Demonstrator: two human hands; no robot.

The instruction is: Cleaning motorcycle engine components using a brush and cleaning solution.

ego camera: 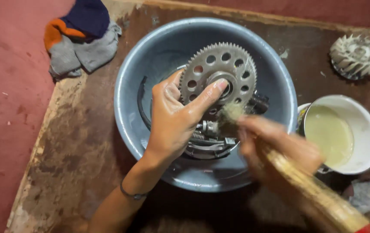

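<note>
My left hand point(173, 121) grips a grey toothed metal sprocket point(219, 69) with round holes, holding it upright over a blue-grey plastic basin point(150, 56). My right hand point(275, 146) is blurred and holds a wooden-handled brush point(319, 194); its bristle end point(230, 113) touches the sprocket's lower right face. Under the sprocket, inside the basin, lie other metal parts point(208, 140), including a spring and a round housing, partly hidden by my hands.
A white pot of pale yellowish liquid point(336, 133) stands right of the basin. A finned round metal part point(358, 56) lies at the top right. Cloth rags point(81, 39) lie at the top left. A crumpled scrap point(366, 194) sits low right. Stained brown board point(77, 142) underlies everything.
</note>
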